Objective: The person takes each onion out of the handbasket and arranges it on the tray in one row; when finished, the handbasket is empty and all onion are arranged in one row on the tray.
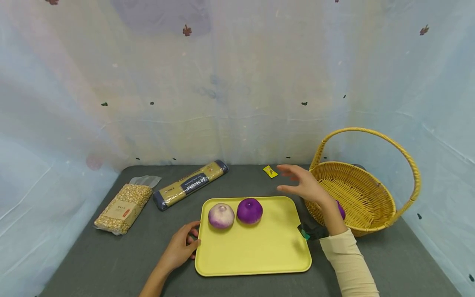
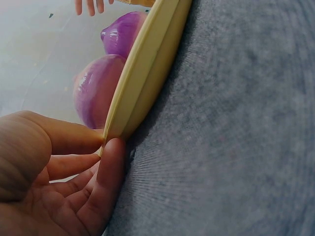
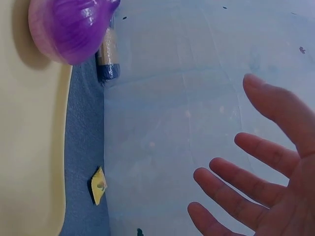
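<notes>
My left hand (image 1: 180,247) pinches the left rim of a yellow tray (image 1: 256,255), thumb on one side and fingers on the other, as the left wrist view shows. Toward the tray's back lie two onions side by side: a white-and-purple onion (image 1: 221,216) and a deep purple onion (image 1: 250,211). My right hand (image 1: 305,183) is in the air between the tray's back right corner and a yellow wicker basket (image 1: 356,194), its fingers spread and holding nothing. Behind my right wrist a purple object (image 1: 341,209) shows at the basket, mostly hidden.
A small yellow packet (image 1: 270,171) lies near the table's back edge. Back left are a long roll in gold and dark blue wrapping (image 1: 191,184) and a clear bag of pale grains (image 1: 124,206). The basket's tall arched handle (image 1: 415,177) rises at the right; a pale curtain (image 1: 237,82) hangs behind.
</notes>
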A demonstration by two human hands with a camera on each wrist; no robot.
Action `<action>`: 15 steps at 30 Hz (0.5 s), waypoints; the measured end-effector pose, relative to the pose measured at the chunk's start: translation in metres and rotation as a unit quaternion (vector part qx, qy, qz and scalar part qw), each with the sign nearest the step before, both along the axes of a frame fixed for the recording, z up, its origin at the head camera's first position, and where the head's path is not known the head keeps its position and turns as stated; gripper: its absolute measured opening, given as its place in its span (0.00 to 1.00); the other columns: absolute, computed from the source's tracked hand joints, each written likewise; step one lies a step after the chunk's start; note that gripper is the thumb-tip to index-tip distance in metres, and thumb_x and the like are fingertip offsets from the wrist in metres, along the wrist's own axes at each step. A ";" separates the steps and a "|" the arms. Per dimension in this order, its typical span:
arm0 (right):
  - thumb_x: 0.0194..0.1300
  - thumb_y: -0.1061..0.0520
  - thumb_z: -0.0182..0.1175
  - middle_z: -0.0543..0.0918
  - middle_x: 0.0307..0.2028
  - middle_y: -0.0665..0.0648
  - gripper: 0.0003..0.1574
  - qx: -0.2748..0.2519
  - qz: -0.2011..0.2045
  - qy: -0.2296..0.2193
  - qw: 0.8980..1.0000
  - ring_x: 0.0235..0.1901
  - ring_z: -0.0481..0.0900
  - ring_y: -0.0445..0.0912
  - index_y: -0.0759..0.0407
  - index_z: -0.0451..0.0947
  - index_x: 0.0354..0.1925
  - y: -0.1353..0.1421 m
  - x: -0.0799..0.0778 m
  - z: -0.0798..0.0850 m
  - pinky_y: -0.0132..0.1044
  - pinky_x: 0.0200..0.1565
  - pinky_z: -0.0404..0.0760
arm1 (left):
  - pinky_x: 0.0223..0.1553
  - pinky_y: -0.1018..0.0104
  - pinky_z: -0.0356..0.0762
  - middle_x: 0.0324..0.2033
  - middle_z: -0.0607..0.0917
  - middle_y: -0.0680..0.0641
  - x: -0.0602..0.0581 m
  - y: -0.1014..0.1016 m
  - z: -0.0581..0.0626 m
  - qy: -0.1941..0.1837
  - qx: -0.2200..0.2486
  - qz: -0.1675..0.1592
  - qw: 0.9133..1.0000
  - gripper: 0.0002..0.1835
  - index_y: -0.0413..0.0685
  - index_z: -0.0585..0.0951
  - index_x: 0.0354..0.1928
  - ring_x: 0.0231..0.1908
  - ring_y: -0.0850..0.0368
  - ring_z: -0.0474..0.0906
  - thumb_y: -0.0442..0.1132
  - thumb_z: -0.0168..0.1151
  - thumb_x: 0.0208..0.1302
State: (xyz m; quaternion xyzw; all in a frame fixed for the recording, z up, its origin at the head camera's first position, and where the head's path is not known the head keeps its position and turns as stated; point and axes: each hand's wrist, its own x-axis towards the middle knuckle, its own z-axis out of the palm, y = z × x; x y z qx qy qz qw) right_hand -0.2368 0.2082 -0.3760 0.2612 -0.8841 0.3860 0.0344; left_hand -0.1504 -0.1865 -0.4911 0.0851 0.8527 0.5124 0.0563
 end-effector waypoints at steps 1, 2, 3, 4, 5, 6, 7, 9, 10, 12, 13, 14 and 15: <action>0.56 0.48 0.66 0.70 0.61 0.57 0.41 0.000 -0.001 0.000 1.000 0.57 0.71 0.54 0.54 0.64 0.65 0.001 0.000 0.001 0.54 0.58 0.71 | 0.13 0.66 0.77 0.36 0.72 0.43 0.000 0.000 0.000 -0.001 0.001 0.000 1.000 0.27 0.40 0.71 0.59 0.22 0.59 0.73 0.25 0.61 0.56; 0.56 0.48 0.66 0.70 0.61 0.57 0.41 0.001 -0.004 0.000 1.000 0.57 0.71 0.54 0.54 0.64 0.65 0.002 0.000 0.001 0.54 0.58 0.70 | 0.13 0.66 0.77 0.36 0.72 0.43 0.000 0.000 0.000 -0.002 0.001 0.001 1.000 0.27 0.40 0.71 0.59 0.22 0.59 0.73 0.25 0.61 0.56; 0.57 0.48 0.66 0.70 0.61 0.57 0.41 0.002 -0.005 0.001 1.000 0.57 0.71 0.54 0.54 0.64 0.65 0.003 0.000 0.001 0.54 0.58 0.70 | 0.13 0.66 0.77 0.36 0.72 0.43 0.000 0.000 0.000 -0.002 0.000 0.003 1.000 0.27 0.40 0.71 0.59 0.22 0.59 0.73 0.25 0.61 0.56; 0.57 0.48 0.66 0.69 0.61 0.57 0.41 0.001 -0.006 0.001 1.000 0.57 0.71 0.55 0.54 0.64 0.65 0.004 0.001 0.002 0.55 0.58 0.70 | 0.13 0.66 0.77 0.36 0.72 0.43 0.000 0.000 0.000 -0.002 -0.001 0.004 1.000 0.27 0.40 0.71 0.59 0.22 0.59 0.73 0.25 0.61 0.55; 0.57 0.48 0.66 0.69 0.61 0.57 0.41 0.001 -0.008 0.003 1.000 0.57 0.71 0.55 0.54 0.64 0.65 0.005 0.000 0.002 0.55 0.58 0.70 | 0.13 0.66 0.77 0.36 0.72 0.43 0.000 0.000 0.000 -0.002 -0.001 0.005 1.000 0.27 0.40 0.71 0.59 0.22 0.59 0.73 0.24 0.61 0.55; 0.57 0.48 0.66 0.69 0.61 0.57 0.41 0.001 -0.010 0.003 1.000 0.57 0.71 0.55 0.54 0.64 0.65 0.007 0.000 0.002 0.56 0.58 0.70 | 0.13 0.66 0.77 0.36 0.72 0.43 0.001 0.000 0.000 -0.002 -0.002 0.006 1.000 0.27 0.40 0.71 0.59 0.22 0.59 0.73 0.24 0.61 0.55; 0.57 0.48 0.66 0.69 0.61 0.58 0.41 0.002 -0.013 0.005 1.000 0.57 0.71 0.55 0.54 0.64 0.65 0.008 0.000 0.002 0.56 0.58 0.70 | 0.13 0.66 0.77 0.36 0.72 0.43 0.001 0.000 0.000 -0.002 -0.002 0.007 1.000 0.27 0.40 0.71 0.59 0.22 0.59 0.73 0.24 0.61 0.55; 0.56 0.48 0.66 0.70 0.61 0.58 0.41 0.003 -0.021 0.009 1.000 0.56 0.71 0.55 0.55 0.64 0.65 0.011 0.000 0.003 0.56 0.58 0.70 | 0.13 0.66 0.77 0.36 0.72 0.44 0.001 0.000 0.000 0.000 -0.003 0.007 1.000 0.27 0.40 0.71 0.59 0.22 0.59 0.73 0.24 0.60 0.55; 0.56 0.48 0.67 0.70 0.61 0.58 0.41 0.004 -0.025 0.010 1.000 0.56 0.71 0.55 0.56 0.64 0.65 0.013 0.001 0.004 0.57 0.58 0.70 | 0.13 0.66 0.77 0.36 0.72 0.43 0.000 0.001 0.000 0.001 -0.002 0.007 1.000 0.27 0.40 0.71 0.59 0.22 0.59 0.73 0.24 0.60 0.55; 0.56 0.48 0.67 0.70 0.60 0.59 0.42 0.005 -0.033 0.011 0.999 0.56 0.71 0.56 0.57 0.64 0.65 0.016 0.001 0.005 0.57 0.58 0.70 | 0.13 0.66 0.77 0.36 0.72 0.43 0.000 0.001 0.000 0.002 -0.002 0.006 1.000 0.27 0.40 0.71 0.59 0.22 0.59 0.72 0.24 0.60 0.55; 0.56 0.48 0.67 0.70 0.60 0.59 0.42 0.005 -0.037 0.010 0.999 0.56 0.72 0.56 0.57 0.64 0.65 0.018 0.001 0.006 0.57 0.57 0.70 | 0.13 0.66 0.77 0.36 0.72 0.43 0.000 0.001 -0.001 0.003 -0.001 0.005 1.000 0.27 0.40 0.71 0.59 0.22 0.59 0.72 0.24 0.60 0.55; 0.56 0.48 0.67 0.70 0.60 0.59 0.42 0.003 -0.041 0.008 0.999 0.56 0.71 0.56 0.58 0.64 0.65 0.020 0.002 0.006 0.58 0.57 0.70 | 0.13 0.66 0.77 0.36 0.72 0.43 0.000 0.001 -0.001 0.004 -0.001 0.005 1.000 0.27 0.40 0.71 0.59 0.22 0.59 0.72 0.24 0.60 0.55; 0.56 0.48 0.67 0.71 0.60 0.60 0.42 0.002 -0.044 0.008 0.999 0.56 0.71 0.56 0.57 0.64 0.65 0.022 0.002 0.007 0.58 0.57 0.70 | 0.13 0.66 0.77 0.36 0.72 0.43 0.000 0.001 -0.001 0.004 -0.001 0.004 1.000 0.27 0.40 0.71 0.59 0.22 0.59 0.72 0.24 0.60 0.55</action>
